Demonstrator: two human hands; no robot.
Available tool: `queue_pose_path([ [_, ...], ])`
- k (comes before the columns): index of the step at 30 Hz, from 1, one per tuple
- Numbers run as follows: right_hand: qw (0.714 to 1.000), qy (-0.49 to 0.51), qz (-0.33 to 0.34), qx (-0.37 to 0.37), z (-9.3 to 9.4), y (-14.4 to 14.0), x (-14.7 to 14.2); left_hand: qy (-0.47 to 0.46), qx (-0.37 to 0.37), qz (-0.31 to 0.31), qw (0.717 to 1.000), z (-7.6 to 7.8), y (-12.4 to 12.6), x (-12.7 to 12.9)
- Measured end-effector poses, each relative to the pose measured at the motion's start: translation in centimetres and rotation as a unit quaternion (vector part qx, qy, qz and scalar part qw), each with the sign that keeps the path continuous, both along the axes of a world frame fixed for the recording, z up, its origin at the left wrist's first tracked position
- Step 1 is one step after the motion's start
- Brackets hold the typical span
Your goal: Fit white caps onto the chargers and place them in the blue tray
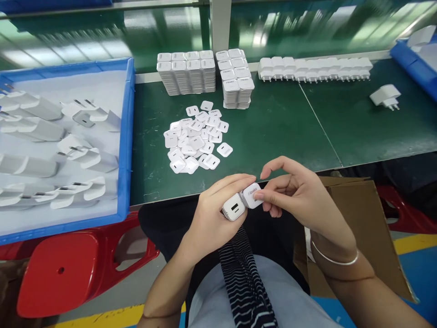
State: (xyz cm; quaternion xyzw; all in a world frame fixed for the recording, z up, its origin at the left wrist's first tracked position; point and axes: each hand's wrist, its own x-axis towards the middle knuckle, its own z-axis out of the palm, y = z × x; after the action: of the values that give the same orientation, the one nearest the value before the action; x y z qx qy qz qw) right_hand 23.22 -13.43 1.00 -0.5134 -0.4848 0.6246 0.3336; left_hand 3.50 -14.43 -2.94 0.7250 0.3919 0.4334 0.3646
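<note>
A green tabletop (pixel 280 132) carries the parts. Near its front edge lies a loose heap of small white cover plates (pixel 196 136), too jumbled to count. Behind the heap stand two blocks of stacked plates: the left block (pixel 186 72) shows eight stacks in two rows of four, the right block (pixel 235 78) about eight stacks in pairs. Further right a long row of white chargers (pixel 314 69) lies along the back edge, and one single charger (pixel 385 97) lies apart from it, prongs out. A blue tray (pixel 128 136) at the left holds roughly ten more white chargers on a pale liner; a second blue tray (pixel 411 64) shows at the far right. A red stool (pixel 68 269) stands below the left tray and a cardboard box (pixel 368 218) stands at the right.

Nothing lies between the hands and the heap. Both hands are held over the lap, just in front of the tabletop's edge. The left hand (pixel 213 214) is closed around a white charger (pixel 234 207), its port end facing up. The right hand (pixel 297 193), a bangle on its wrist, pinches one cover plate (pixel 251 195) between thumb and fingers, touching the charger's end, forefinger raised.
</note>
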Motion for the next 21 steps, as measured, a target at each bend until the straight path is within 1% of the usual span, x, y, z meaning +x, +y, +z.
queue_pose_path([
  [5,1.0,-0.006,-0.001,0.0,0.11,0.13,-0.03,0.006,0.005,-0.003,1.0,0.03,0.08,-0.03],
  [12,0.999,-0.044,-0.008,0.018,0.51,0.29,-0.3,0.017,-0.003,0.006,1.0,0.11,0.09,-0.02],
  [17,0.997,-0.062,-0.002,0.042,0.5,0.25,-0.29,0.016,-0.01,0.014,1.0,0.21,0.11,0.08],
  [21,0.99,-0.101,-0.02,0.093,-0.24,0.27,-0.5,0.011,-0.007,0.023,1.0,0.37,0.21,0.04],
])
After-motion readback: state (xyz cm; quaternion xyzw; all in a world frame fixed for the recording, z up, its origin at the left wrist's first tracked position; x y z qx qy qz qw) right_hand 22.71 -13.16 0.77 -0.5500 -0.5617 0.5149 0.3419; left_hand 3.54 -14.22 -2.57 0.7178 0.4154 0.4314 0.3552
